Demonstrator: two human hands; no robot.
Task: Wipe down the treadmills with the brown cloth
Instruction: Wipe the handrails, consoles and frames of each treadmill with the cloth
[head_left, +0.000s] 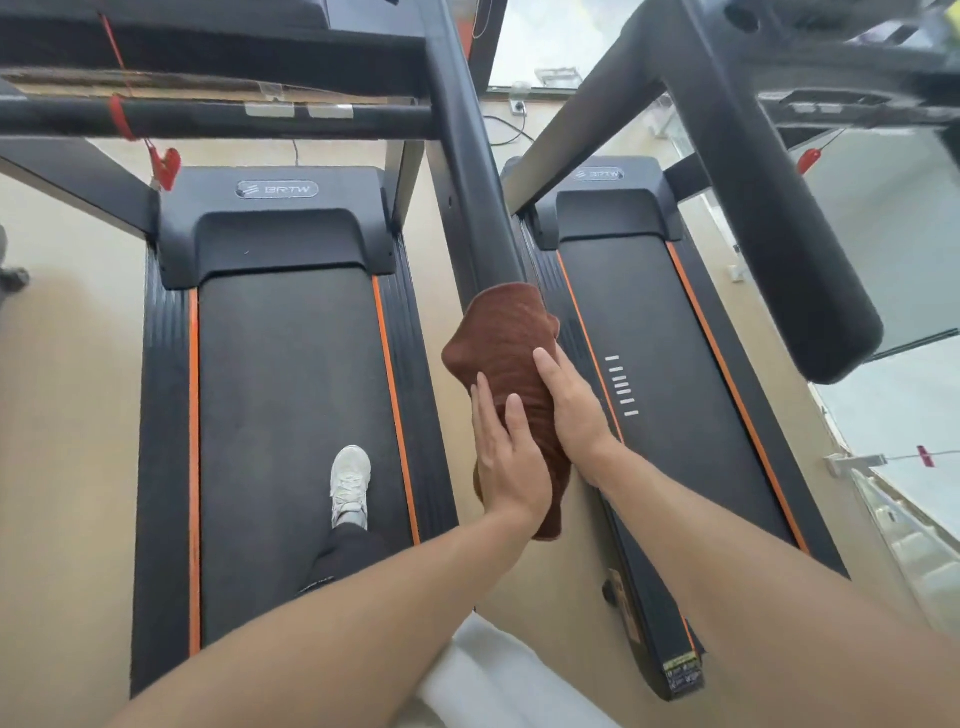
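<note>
Both arms out fwd, converging. L hand (511, 457) flat, fingers straight, pressing cloth (501, 338). R hand (574, 402) wrapped round its far side, thumb on top.
</note>
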